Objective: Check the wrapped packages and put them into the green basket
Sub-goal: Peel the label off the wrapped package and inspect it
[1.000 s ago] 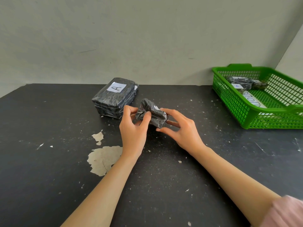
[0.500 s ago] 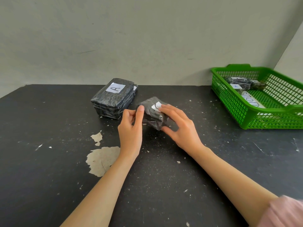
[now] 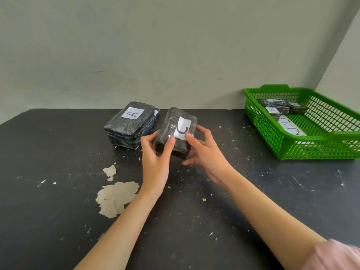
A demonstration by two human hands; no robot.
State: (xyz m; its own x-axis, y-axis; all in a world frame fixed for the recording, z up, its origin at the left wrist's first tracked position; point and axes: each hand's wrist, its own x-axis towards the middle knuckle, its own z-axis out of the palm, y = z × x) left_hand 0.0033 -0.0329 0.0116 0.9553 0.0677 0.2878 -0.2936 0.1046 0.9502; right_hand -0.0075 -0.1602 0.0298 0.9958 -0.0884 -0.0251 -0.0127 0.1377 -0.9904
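A small black wrapped package [image 3: 173,125] with a white label marked "C" is tilted up above the dark table. My left hand [image 3: 155,160] grips its near left corner, thumb on top. My right hand [image 3: 204,152] holds its right side, fingers behind and thumb on the label. A stack of larger black packages [image 3: 128,125], the top one labelled "A", lies on the table just left of it. The green basket [image 3: 311,149] stands at the far right and holds several small wrapped packages [image 3: 278,106] at its back.
The black table [image 3: 253,201] has a patch of peeled paint [image 3: 115,197] near my left forearm. A grey wall runs along the table's far edge. A white paper strip with writing [image 3: 290,127] lies on the basket's floor.
Both hands have turned the small package over and raised it, so its "C" label now faces me. The stack and the basket have not moved.
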